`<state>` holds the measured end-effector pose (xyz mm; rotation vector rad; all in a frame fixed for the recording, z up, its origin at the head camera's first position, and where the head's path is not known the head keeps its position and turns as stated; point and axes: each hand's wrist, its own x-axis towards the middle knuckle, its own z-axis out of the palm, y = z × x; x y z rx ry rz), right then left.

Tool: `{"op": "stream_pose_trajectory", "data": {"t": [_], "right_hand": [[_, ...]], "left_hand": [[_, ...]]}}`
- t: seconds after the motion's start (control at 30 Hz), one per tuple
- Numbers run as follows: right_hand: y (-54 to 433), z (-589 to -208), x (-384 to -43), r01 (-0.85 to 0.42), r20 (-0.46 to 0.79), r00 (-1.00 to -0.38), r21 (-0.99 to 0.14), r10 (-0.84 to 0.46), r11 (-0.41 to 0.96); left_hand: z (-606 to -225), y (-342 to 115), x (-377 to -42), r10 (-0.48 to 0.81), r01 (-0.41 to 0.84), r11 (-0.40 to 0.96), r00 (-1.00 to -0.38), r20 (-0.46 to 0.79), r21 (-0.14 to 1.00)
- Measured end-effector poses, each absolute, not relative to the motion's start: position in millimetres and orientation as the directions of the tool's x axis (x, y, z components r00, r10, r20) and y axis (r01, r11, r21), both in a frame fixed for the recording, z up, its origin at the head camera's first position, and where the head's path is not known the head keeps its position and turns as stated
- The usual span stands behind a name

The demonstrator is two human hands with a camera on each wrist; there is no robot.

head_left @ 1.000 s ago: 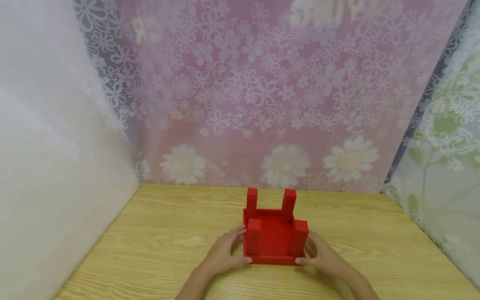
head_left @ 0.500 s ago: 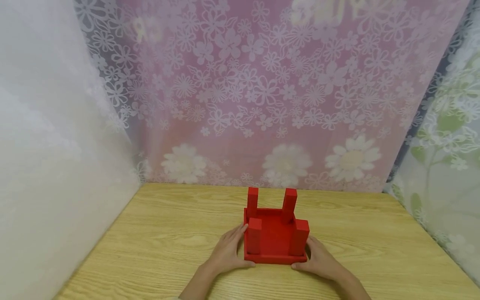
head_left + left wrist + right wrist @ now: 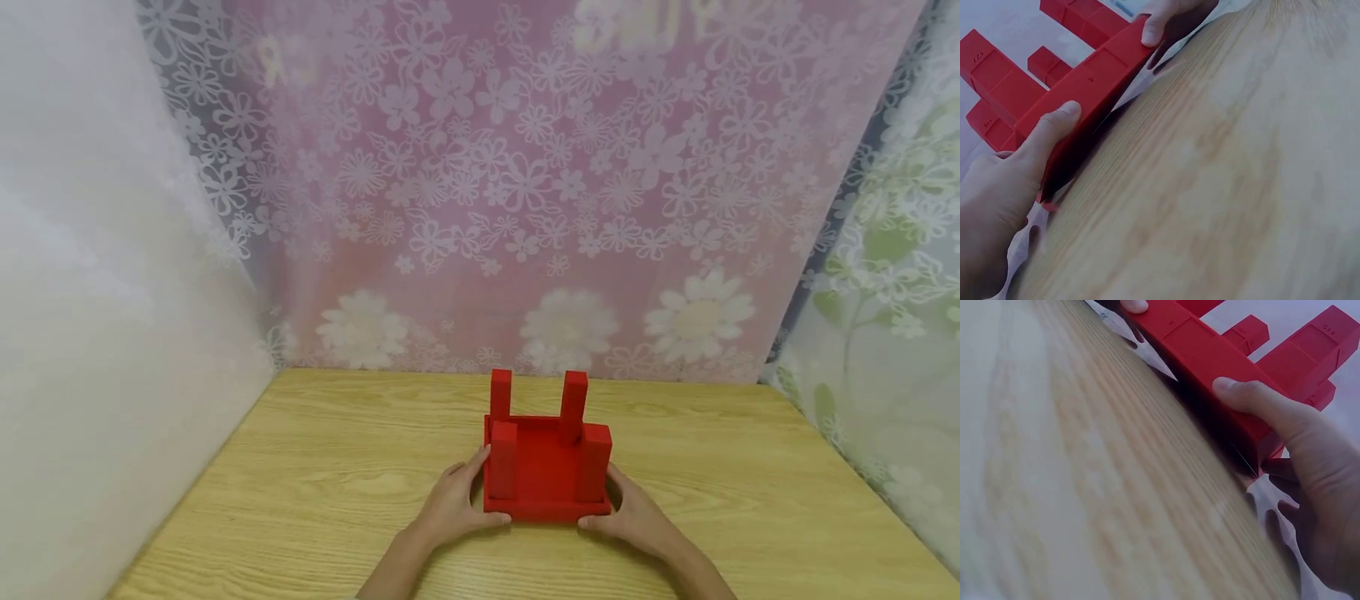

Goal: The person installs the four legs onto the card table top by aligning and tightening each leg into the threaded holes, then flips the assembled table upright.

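Observation:
A red object (image 3: 547, 471) like a small upturned stool, a shallow square base with several block-shaped legs pointing up, is in the middle of the head view. My left hand (image 3: 448, 507) grips its near left corner, thumb along the front wall and fingers round the left side. At the near right corner my right hand (image 3: 637, 515) holds it the same way. Both wrist views show a dark gap beneath the front wall (image 3: 1094, 78), so the near edge is raised off the table. Small raised marks show on the legs (image 3: 1313, 340). Some fingertips are hidden behind the base.
The wood-grain tabletop (image 3: 360, 425) spreads out around the red object. A pink flowered curtain (image 3: 480, 208) hangs along the back edge. White cloth (image 3: 127, 300) stands at the left, and a green-patterned cloth (image 3: 892, 333) at the right.
My thumbs have slid inward along the front wall and both hands have closed in on the corners. The near side of the red object has risen slightly. The head view has shifted a little.

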<state>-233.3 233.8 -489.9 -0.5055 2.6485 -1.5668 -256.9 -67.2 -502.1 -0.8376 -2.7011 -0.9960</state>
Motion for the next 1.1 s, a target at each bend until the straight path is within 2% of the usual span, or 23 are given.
{"op": "stream_pose_trajectory", "data": {"t": [0.17, 0.27, 0.37, 0.53, 0.6, 0.7, 0.83, 1.03, 1.1], "right_hand": [[233, -486, -232, -0.204, 0.110, -0.966, -0.881, -0.235, 0.426], [232, -486, -231, -0.215, 0.122, -0.967, -0.862, -0.224, 0.459], [233, -487, -231, -0.286, 0.181, -0.948, -0.843, -0.262, 0.456], [235, -488, -232, -0.472, 0.357, -0.875, -0.779, -0.327, 0.413], [235, -488, -232, -0.489, 0.386, -0.869, -0.766, -0.310, 0.417], [235, -487, -231, -0.454, 0.376, -0.890, -0.771, -0.256, 0.446], [233, -485, -232, -0.442, 0.402, -0.895, -0.742, -0.193, 0.503], [232, -484, -235, -0.527, 0.525, -0.834, -0.669, -0.169, 0.524], [231, -483, -237, -0.538, 0.540, -0.825, -0.656, -0.167, 0.529]], "left_hand": [[-499, -66, -256, 0.412, 0.510, 0.595, -0.857, 0.309, 0.621], [-496, -65, -256, 0.397, 0.496, 0.581, -0.865, 0.308, 0.646], [-496, -65, -257, 0.384, 0.488, 0.577, -0.870, 0.309, 0.655], [-494, -65, -255, 0.369, 0.469, 0.575, -0.880, 0.298, 0.670], [-493, -65, -254, 0.368, 0.463, 0.572, -0.883, 0.292, 0.677], [-492, -66, -253, 0.371, 0.465, 0.568, -0.881, 0.293, 0.679], [-491, -68, -255, 0.384, 0.514, 0.546, -0.856, 0.348, 0.662], [-492, -70, -261, 0.377, 0.660, 0.482, -0.750, 0.544, 0.576], [-493, -70, -262, 0.348, 0.667, 0.502, -0.739, 0.577, 0.551]]}}
